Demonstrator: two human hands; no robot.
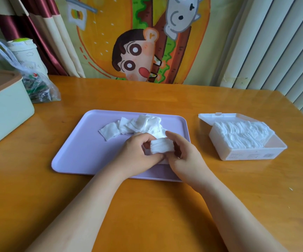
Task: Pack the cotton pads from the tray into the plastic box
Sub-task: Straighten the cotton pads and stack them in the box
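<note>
A lilac tray (77, 151) lies in the middle of the wooden table. Several loose white cotton pads (138, 126) are heaped at its far side. Over the tray's near right part, my left hand (139, 155) and my right hand (185, 157) hold a small stack of cotton pads (162, 146) between them, fingers curled round its two ends. To the right stands the clear plastic box (247, 155) with its lid hinged open at the back. It is mostly filled with a row of cotton pads (241, 133).
A pale green bin with a brown rim (3, 110) stands at the left edge. Behind it are a plastic bag (37, 88) and a white cup (26, 51). A curtain and cartoon cloth hang behind the table. The table's right corner is rounded.
</note>
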